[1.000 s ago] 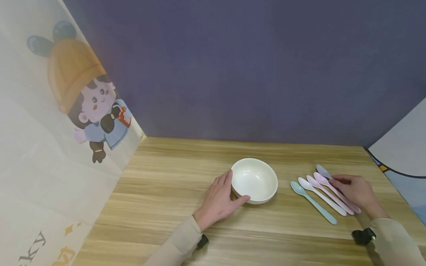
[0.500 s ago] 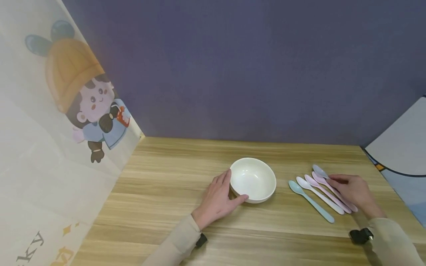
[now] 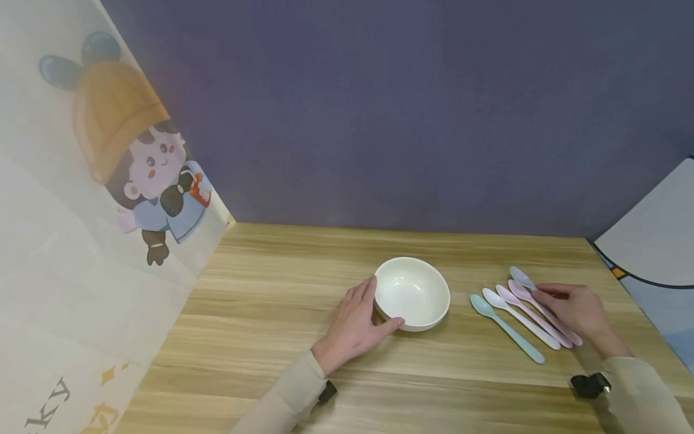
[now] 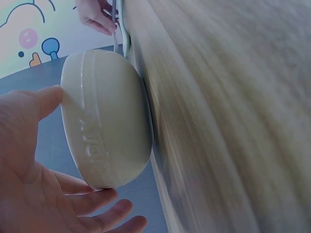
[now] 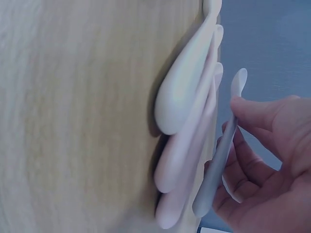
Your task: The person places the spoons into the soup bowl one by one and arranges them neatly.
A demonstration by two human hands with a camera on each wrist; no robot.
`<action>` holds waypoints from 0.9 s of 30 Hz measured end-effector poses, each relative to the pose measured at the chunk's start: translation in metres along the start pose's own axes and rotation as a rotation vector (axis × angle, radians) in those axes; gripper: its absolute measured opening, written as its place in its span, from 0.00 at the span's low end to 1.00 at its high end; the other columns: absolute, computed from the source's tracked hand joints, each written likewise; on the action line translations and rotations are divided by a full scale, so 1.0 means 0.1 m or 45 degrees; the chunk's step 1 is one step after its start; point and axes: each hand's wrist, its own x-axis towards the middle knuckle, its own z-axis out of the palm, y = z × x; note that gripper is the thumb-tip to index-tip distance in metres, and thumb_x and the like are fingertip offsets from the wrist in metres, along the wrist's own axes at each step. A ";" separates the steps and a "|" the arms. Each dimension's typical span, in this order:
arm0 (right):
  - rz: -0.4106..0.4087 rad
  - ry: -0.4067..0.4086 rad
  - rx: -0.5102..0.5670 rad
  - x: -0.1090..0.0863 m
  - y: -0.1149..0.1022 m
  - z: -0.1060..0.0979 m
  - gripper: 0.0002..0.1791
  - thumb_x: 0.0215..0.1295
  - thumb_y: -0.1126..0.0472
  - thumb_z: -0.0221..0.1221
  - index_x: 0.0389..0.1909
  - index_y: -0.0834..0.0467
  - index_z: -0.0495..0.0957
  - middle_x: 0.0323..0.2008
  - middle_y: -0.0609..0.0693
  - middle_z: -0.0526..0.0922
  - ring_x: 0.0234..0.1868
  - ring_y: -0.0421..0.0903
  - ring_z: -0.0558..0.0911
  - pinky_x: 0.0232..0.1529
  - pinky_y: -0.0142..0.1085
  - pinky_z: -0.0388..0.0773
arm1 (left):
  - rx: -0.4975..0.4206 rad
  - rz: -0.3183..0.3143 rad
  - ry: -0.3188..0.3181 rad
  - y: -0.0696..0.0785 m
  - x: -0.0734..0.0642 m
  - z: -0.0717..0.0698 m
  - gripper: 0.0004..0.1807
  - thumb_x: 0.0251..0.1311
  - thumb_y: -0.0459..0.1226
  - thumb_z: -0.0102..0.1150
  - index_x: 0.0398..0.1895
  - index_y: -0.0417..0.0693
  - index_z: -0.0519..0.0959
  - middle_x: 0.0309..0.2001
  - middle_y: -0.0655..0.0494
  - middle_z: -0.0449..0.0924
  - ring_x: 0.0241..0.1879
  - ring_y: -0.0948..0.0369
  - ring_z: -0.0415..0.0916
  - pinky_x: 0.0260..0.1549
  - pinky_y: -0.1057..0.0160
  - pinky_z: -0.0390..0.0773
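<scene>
A white round bowl point(image 3: 412, 295) stands on the wooden table. My left hand point(image 3: 352, 328) holds its left side, thumb at the near rim and fingers around the wall; the left wrist view shows raised lettering on the bowl point(image 4: 112, 116). To the right, my right hand point(image 3: 580, 313) pinches a greyish-lavender spoon point(image 5: 216, 170) between thumb and fingers, its handle end hidden by the hand in the head view. Beside it lie a light-blue spoon point(image 3: 509, 331), a white spoon point(image 3: 523, 320) and two pink spoons point(image 3: 534, 317), slanted side by side.
A dark blue-grey panel point(image 3: 379, 120) rises along the table's back edge. At the left stands a pale wall point(image 3: 54, 271) with a cartoon figure, and at the right another printed wall point(image 3: 661, 241). Wood-grain tabletop point(image 3: 260, 301) stretches left of the bowl.
The head view has shifted slightly, so everything sits a little further left. The lavender spoon's tip is raised very slightly. Both hands keep their holds.
</scene>
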 end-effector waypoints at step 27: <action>-0.130 -0.015 -0.005 -0.08 -0.21 -0.05 0.26 0.78 0.49 0.62 0.58 0.70 0.85 0.55 0.74 0.85 0.49 0.69 0.87 0.34 0.40 0.84 | -0.021 -0.020 -0.013 0.00 -0.01 -0.01 0.58 0.64 0.68 0.62 0.86 0.42 0.54 0.82 0.43 0.62 0.78 0.45 0.65 0.75 0.40 0.70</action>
